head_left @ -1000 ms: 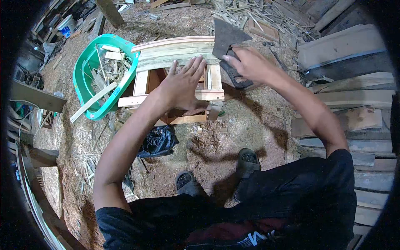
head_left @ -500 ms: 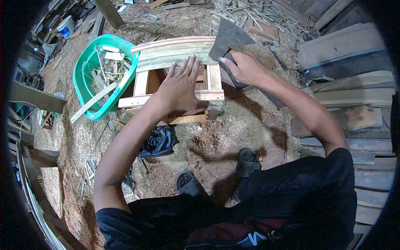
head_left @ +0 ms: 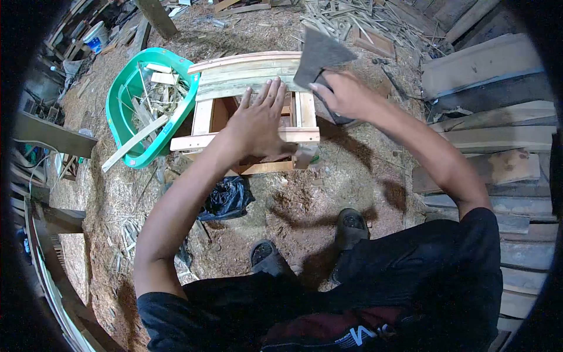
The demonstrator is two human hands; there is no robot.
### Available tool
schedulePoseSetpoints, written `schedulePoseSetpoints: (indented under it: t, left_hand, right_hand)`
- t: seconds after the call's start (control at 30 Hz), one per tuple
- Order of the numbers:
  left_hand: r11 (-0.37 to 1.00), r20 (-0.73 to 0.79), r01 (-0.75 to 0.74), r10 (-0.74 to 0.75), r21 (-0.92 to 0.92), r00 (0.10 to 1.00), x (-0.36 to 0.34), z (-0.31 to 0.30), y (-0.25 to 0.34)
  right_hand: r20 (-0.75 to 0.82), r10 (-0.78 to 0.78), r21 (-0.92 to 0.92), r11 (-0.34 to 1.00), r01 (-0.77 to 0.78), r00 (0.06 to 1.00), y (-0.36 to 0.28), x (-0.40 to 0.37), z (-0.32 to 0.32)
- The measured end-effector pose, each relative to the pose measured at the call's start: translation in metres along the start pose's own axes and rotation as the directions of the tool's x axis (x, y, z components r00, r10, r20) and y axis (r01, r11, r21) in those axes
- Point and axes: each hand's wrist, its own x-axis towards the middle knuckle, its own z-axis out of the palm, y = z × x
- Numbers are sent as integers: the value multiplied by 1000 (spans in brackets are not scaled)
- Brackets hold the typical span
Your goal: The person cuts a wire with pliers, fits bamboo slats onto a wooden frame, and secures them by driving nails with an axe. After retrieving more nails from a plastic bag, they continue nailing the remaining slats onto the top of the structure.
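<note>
A small wooden frame (head_left: 246, 82) stands on the ground, with pale slats across its far side and an open inside. My left hand (head_left: 261, 120) lies over it, palm down with fingers spread, fingertips on the slats. My right hand (head_left: 343, 97) is closed on a dark grey flat piece (head_left: 322, 56) at the frame's right end. The piece flares into a wide end with sharp corners; its exact kind I cannot make out. Part of it is hidden behind the hand. My left palm hides part of the frame's middle.
Left of the frame is a green plastic tub (head_left: 114, 123) with wood scraps and a long stick. A black plastic bag (head_left: 229, 199) lies in front of the frame. Boards (head_left: 492, 135) are stacked along the right. Thin offcuts (head_left: 352, 23) are heaped at the back, and shavings cover the ground.
The dark grey piece has shifted slightly to the left and is blurred now. The frame and tub appear slightly farther right in view. Both hands keep their hold and pose.
</note>
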Motion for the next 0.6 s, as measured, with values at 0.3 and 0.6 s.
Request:
schedulePoseSetpoints:
  t: [0.3, 0.6]
  left_hand:
    - [1000, 12, -7, 8, -19, 1000, 1, 2, -5]
    - [1000, 21, -17, 17, -7, 1000, 0, 0, -3]
  right_hand:
    - [-413, -163, 79, 974, 214, 896, -10, 3, -25]
    - [-117, -109, 2, 994, 110, 987, 16, 3, 13]
